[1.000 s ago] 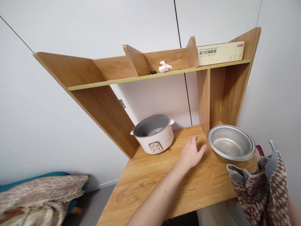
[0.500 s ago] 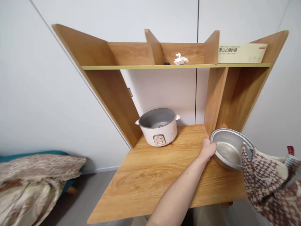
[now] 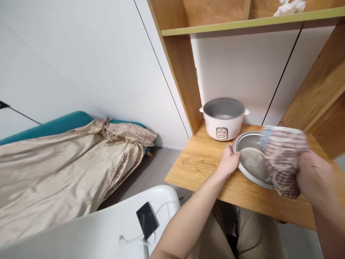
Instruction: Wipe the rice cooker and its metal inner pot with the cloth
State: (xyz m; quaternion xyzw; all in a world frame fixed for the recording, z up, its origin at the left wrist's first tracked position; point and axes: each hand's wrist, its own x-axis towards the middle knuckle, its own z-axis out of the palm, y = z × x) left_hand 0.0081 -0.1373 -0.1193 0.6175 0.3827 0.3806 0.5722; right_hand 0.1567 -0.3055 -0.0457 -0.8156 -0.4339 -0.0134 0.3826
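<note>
My left hand (image 3: 229, 160) grips the left rim of a metal inner pot (image 3: 252, 158), thumb over the edge. The pot is tilted towards me above the wooden desk. In my right hand (image 3: 315, 176), blurred by motion, is a brown-and-white checked cloth (image 3: 283, 162). It hangs across the pot's right side and hides that part of the rim. Just behind the pot stands the white rice cooker body (image 3: 223, 126), lidless, its grey inside showing and its switch panel facing me.
The wooden desk (image 3: 191, 167) has a shelf (image 3: 237, 25) above, with crumpled white tissue (image 3: 291, 7) on it. To the left is a white surface (image 3: 113, 230) bearing a dark phone (image 3: 147, 220) and white cable. Beyond it, a beige cover (image 3: 67, 169) drapes a teal sofa (image 3: 67, 121).
My view has turned left and down, bringing the phone into sight. The pot is now nearer the cooker body. My right hand has come into view with the cloth.
</note>
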